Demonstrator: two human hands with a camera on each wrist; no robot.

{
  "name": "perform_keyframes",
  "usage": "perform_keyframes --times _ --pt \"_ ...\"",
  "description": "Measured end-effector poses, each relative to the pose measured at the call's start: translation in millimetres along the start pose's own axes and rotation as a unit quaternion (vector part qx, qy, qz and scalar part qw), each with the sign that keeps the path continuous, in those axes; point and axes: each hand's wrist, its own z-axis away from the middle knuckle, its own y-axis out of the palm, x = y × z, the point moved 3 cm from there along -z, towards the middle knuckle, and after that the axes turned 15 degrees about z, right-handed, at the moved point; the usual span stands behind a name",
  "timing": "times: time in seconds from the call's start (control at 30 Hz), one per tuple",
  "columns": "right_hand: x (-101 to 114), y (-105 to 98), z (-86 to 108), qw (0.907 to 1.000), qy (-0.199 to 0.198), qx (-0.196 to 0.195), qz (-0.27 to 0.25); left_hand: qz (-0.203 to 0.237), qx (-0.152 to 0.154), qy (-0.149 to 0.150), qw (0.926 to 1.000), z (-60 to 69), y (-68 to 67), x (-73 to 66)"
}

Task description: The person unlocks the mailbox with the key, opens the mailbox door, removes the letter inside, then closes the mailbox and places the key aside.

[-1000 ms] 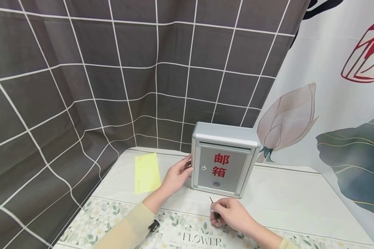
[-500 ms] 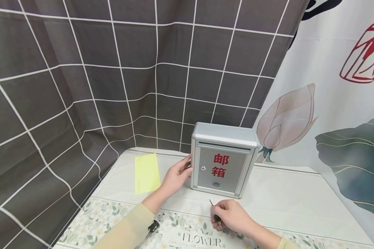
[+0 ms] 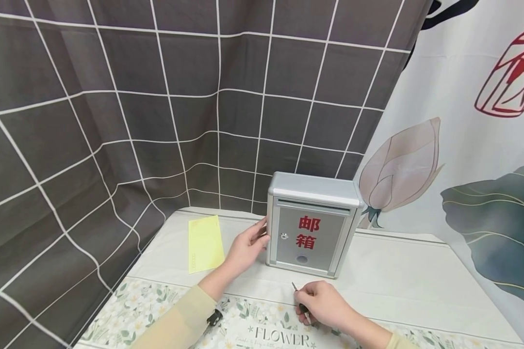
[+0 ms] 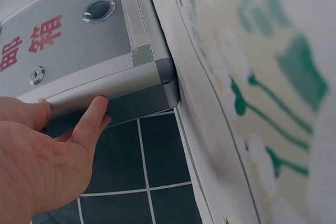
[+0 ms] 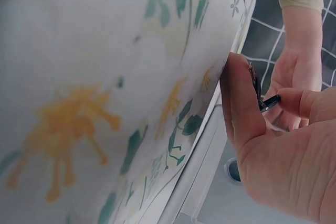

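Note:
A silver metal mailbox (image 3: 336,242) with red characters stands upright on the table, its small door closed. On the door's left side sits a round keyhole lock (image 3: 284,236). My left hand (image 3: 247,247) touches the mailbox's left side with thumb and fingers, also seen on the edge in the left wrist view. In front of the mailbox, near the tabletop, my right hand (image 3: 320,303) pinches a key (image 3: 294,287) between thumb and fingers. Its thin blade points up and left, apart from the lock. A dark key head (image 5: 270,102) shows in the right wrist view.
A yellow envelope (image 3: 205,245) lies flat on the table left of my left hand. The tablecloth (image 3: 401,271) is white with a floral band along the front. A dark grid-patterned curtain (image 3: 174,116) hangs behind, and a printed white curtain (image 3: 401,169) hangs at the right.
My right hand has tilted slightly and sunk a little, still holding the key. My left hand has stayed against the mailbox.

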Motion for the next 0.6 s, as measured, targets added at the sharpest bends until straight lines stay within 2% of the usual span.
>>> perform_keyframes --times 0.23,0.4,0.6 --pt "2.1 0.0 -0.1 0.9999 0.004 -0.006 0.013 0.003 0.004 0.004 1.0000 0.2 -0.4 0.5" --pt "1.8 0.7 -0.2 0.9999 0.006 -0.009 0.004 0.003 0.005 0.005 1.0000 -0.2 -0.9 1.8" --pt "0.4 -2.7 1.9 0.9993 -0.012 -0.027 0.023 0.005 0.004 0.004 1.0000 -0.6 -1.3 1.8"
